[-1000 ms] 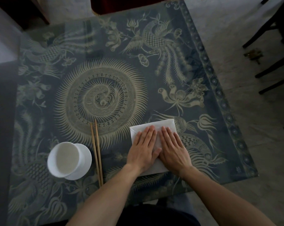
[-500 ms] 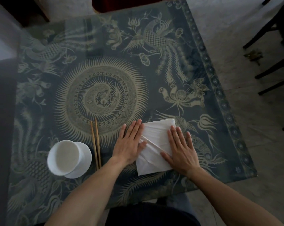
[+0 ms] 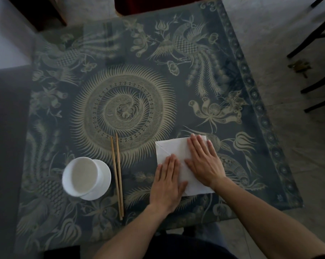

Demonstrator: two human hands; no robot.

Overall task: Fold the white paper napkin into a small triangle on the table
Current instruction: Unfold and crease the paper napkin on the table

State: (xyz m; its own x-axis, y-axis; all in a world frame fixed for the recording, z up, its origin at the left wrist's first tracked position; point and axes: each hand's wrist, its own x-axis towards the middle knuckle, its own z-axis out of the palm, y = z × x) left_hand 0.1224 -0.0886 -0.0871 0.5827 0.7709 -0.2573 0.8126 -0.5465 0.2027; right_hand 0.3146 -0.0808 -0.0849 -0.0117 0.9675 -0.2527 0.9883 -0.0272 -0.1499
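While both palms lie flat with fingers straight and close together, the left hand (image 3: 168,182) presses the near left part of the white paper napkin (image 3: 173,149) and the right hand (image 3: 204,161) presses its far right part, fingertips reaching the far right corner. Neither hand grips or pinches the paper; each simply bears down on it. The thumbs point toward each other across a narrow strip of paper, and the left hand sits nearer the body than the right.

Between and beyond the hands the napkin shows as a thin, matte white sheet, roughly four-sided and set a little askew. A straight diagonal crease runs from its far left corner down toward the left fingertips. Its near right corner pokes out past the right wrist.

It lies flat on the right near part of the table (image 3: 195,101), whose top is dark blue-grey and patterned in pale beige: a large spiral sunburst in the middle, long-tailed birds and flowers around it, and a beaded border along the right edge. The surface has a slight sheen.

Left of the napkin, well apart from it, two slim wooden chopsticks (image 3: 117,176) lie side by side, pointing away from the person. Just beyond them sits a round white cup (image 3: 82,176) resting on a white saucer (image 3: 103,181).
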